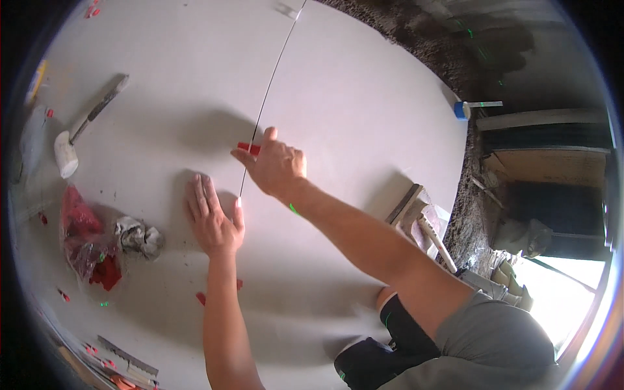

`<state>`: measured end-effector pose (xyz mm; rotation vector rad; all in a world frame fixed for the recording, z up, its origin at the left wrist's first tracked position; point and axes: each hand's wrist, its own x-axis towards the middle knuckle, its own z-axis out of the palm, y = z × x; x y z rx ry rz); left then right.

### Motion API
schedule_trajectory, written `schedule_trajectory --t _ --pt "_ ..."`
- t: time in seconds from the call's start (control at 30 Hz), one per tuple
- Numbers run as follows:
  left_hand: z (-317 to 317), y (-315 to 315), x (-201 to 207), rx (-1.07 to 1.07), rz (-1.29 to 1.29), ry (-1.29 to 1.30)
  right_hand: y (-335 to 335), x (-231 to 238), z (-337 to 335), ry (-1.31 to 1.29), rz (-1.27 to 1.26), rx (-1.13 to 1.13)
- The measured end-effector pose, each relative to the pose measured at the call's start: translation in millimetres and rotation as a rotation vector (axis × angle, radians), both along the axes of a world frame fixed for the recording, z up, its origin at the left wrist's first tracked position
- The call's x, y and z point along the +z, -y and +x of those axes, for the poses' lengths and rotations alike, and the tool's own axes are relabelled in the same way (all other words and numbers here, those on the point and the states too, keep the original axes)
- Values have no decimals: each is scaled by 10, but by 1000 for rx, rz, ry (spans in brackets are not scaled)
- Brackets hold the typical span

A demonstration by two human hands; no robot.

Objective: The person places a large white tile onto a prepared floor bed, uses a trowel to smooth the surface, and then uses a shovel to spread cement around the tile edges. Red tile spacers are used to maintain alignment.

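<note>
Wearer: left hand (216, 227) and right hand (276, 166) bare, as are both forearms. Grey sleeve (497, 331), loose, plain, ends above the right elbow. Black legwear (416, 338) below, pale edging at knee; thin green streak on right forearm (351, 231).

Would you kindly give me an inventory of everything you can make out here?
Slabs: at least two, pale grey, either side of the seam
Mallet: one, white head, upper left
Bag: one, clear with red contents, left
Wad: one, white-grey, beside the bag
Red piece: one, red, at the right hand
Loose bits: several, red, mostly left
Handled tool: one, pale and brown, right
Tape measure: apparently one, blue, right edge
Rough ground: one stretch, dark brown, right
Left hand: one, bare, flat
Right hand: one, bare, near the seam
</note>
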<state>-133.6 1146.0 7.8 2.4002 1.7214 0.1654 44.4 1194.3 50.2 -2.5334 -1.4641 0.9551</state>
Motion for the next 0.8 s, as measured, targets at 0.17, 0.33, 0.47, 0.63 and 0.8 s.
schedule_trajectory --t 0.17,0.33,0.47,0.63,0.8 --pt "-56 3 0 11 -37 -18 -70 -135 -154 75 66 -33" --pt "20 -3 55 3 -20 -23 -49 -184 -117 117 47 52" --pt "62 10 24 0 12 -20 -34 -216 -63 91 70 107" --pt "62 56 9 38 34 29 33 -95 99 -84 -26 132" --pt "-58 -19 -104 -30 133 -37 1007 100 -73 -458 88 150"
